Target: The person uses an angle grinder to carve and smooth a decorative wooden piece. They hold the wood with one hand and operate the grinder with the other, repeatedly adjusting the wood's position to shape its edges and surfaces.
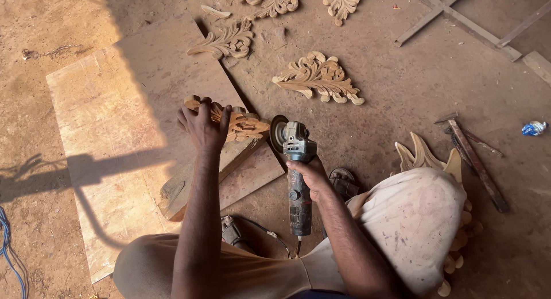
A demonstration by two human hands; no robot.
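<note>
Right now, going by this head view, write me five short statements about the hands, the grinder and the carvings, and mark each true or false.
1. The right hand grips an angle grinder. True.
2. The left hand lies flat on the bare floor. False: it presses on a carved wooden piece that lies on a wooden block.
3. The grinder's disc is next to the carved piece's right end. True.
4. The finished leaf carving on the floor is under the left hand. False: it lies apart, beyond the grinder.
5. A hammer lies to the person's left. False: it lies to the right.
</note>
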